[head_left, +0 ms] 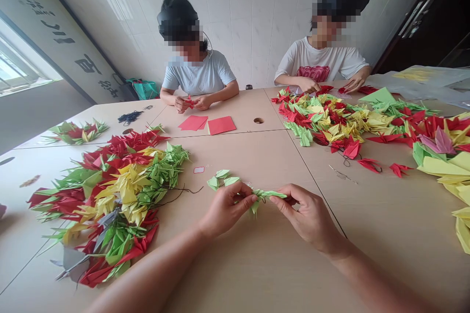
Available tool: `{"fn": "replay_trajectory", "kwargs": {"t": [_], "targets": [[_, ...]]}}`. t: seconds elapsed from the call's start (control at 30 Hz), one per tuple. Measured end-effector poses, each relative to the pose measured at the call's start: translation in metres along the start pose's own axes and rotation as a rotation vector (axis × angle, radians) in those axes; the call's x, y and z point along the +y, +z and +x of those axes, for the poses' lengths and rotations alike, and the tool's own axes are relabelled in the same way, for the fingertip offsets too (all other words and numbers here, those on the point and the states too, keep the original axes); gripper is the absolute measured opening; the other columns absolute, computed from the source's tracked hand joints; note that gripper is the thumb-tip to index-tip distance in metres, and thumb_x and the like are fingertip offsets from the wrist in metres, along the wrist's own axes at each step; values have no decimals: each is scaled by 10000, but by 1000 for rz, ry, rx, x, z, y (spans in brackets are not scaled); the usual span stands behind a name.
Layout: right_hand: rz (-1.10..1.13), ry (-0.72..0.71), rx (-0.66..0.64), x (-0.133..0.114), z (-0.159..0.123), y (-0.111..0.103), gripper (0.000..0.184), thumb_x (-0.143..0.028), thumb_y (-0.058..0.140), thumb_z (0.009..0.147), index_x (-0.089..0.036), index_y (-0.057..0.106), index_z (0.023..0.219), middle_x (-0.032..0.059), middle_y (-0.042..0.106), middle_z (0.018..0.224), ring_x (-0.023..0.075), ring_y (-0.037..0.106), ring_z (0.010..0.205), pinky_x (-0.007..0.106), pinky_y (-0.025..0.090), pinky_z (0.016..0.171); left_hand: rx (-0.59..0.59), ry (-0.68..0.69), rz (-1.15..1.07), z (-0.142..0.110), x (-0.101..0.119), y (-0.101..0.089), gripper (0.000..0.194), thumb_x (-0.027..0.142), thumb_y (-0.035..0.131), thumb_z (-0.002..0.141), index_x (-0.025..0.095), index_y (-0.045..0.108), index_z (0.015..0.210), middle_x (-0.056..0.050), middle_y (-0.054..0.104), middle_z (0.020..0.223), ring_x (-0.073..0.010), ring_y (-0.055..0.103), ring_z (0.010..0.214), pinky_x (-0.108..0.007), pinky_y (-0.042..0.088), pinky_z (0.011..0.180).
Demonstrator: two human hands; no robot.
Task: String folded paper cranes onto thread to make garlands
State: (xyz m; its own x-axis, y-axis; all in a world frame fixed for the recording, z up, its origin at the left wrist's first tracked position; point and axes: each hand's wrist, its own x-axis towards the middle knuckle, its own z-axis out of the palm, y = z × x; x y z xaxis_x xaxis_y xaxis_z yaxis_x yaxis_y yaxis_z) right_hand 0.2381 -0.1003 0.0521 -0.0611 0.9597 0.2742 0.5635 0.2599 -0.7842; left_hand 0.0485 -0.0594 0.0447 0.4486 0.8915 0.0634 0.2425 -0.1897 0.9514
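Observation:
Between my two hands, just above the table, is a green folded paper crane [265, 194]. My left hand [228, 207] pinches its left end between thumb and fingers. My right hand [307, 212] grips the pointed right end the same way. A dark thread shows under the paper near the middle. More green folded paper pieces [223, 179] lie just beyond my left hand, partly hidden by it. A small white label with a red border [199, 170] is on the table to the left.
A big heap of red, green and yellow paper cranes [128, 186] covers the left side. Another colourful heap [330, 115] lies at the right. A needle [343, 174] rests near loose red cranes. Across the table sit two people, one behind red paper squares [221, 125].

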Motion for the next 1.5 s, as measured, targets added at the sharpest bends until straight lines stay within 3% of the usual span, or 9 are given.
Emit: {"fn": "replay_trajectory", "kwargs": {"t": [0.4,0.73,0.87,1.07,1.27,1.5], "targets": [[45,45,-2,-2,1,-1,196,-359,529,835,-198,582,737,-18,564,629,113,497,565,205,405,532,34,62,-29,1,-6,1,149,298,539,825,164,478,802,2,493,732,-94,454,661,-213,394,588],[290,159,-221,6,10,-9,271,-415,518,834,-179,565,710,-14,543,603,119,497,583,232,424,555,-140,191,53,-2,0,-4,160,285,472,869,158,531,791,-33,547,768,-111,462,701,-224,386,648],[304,184,-247,10,12,-11,285,-429,518,835,-179,558,706,-23,530,604,112,476,584,232,407,566,-205,237,65,-3,6,-5,165,273,471,870,157,539,774,-50,574,813,-118,494,739,-232,401,688],[262,149,-221,6,9,-7,281,-433,545,814,-187,559,680,-50,459,576,94,412,544,209,354,513,-177,184,55,-3,6,-4,158,297,501,853,154,548,806,-46,590,804,-117,496,724,-231,403,661],[256,147,-189,2,5,1,278,-416,566,792,-183,547,640,-40,488,570,96,421,533,202,354,485,-128,114,91,-3,4,-2,171,324,572,799,157,546,770,-12,565,697,-102,472,640,-215,378,578],[247,145,-228,3,5,3,262,-401,555,801,-184,574,656,-35,507,578,107,461,556,204,376,503,-113,77,49,-4,4,1,186,307,548,816,160,528,928,-44,622,802,-116,531,689,-238,414,618]]}}
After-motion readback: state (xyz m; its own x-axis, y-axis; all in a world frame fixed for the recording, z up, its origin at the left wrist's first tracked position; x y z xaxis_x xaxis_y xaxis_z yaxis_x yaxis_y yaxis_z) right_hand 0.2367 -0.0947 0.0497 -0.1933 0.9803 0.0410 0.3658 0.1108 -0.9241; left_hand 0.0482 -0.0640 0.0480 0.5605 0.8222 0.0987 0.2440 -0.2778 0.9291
